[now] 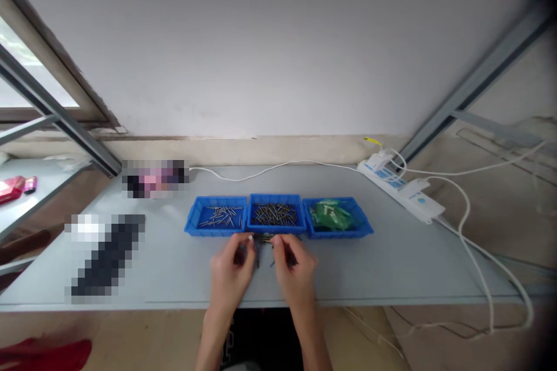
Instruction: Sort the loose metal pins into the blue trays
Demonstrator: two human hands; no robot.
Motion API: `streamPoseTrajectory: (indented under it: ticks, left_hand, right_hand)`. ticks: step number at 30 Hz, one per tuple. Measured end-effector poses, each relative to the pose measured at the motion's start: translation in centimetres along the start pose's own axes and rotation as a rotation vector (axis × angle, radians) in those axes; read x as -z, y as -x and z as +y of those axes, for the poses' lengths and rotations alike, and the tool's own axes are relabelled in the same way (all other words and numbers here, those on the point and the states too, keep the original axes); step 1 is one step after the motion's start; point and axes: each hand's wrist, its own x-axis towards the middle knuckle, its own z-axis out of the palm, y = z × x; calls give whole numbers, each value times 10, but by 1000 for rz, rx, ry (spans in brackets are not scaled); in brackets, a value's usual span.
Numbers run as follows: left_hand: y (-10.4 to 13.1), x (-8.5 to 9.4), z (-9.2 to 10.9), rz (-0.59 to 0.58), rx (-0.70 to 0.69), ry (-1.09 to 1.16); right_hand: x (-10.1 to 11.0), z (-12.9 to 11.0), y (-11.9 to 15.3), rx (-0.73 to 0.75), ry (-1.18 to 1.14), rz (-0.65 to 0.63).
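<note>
My left hand (230, 269) is closed in a pinch just in front of the left blue bin (188, 226). A tiny whitish tip shows at its fingertips, too small to name. My right hand (296, 269) is pinched too, its fingertips near several thin dark and brassy screw-like pieces (263, 238) lying between the hands. What it holds cannot be made out. Silvery screw-like pieces (221, 215) lie in the left bin. Darker, brassy ones (274, 214) fill the middle blue bin (250, 200). Green plastic packets (331, 215) are in the right blue bin (364, 227).
A white power strip (418, 203) with plugs and cables lies at the right of the grey table (391, 272). A white cable (261, 173) runs along the back. Blurred-out items sit at left. Metal frame posts (474, 81) flank the table, with a wall behind.
</note>
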Motion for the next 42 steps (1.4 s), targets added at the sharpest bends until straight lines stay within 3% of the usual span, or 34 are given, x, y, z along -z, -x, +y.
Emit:
streamPoseTrajectory:
  ticks: [4,7,12,19,29,36,40,42]
  left_hand:
    - [-12,3,33,90,57,136]
    - [-13,4,48,40,30,220]
    - [6,-3,32,-12,102,261]
    - [21,-9,14,-91,51,251]
    - [14,-9,7,-135,14,231]
    - [12,-10,14,-137,20,217]
    - [6,2,12,-89,63,166]
    - [-2,17,10,7,97,82]
  right_hand:
    - [6,-13,-12,-97,-77,-41]
    - [11,-20,-14,-174,-158,-48]
    - [13,-11,8,-214,-233,-85]
    - [14,-3,33,-197,-263,-148]
    - [8,-3,25,-196,-214,-143]
    - [9,-4,21,-201,-199,-151]
    - [10,-5,21,-191,-160,-159]
    - [8,-6,20,-177,-133,-176]
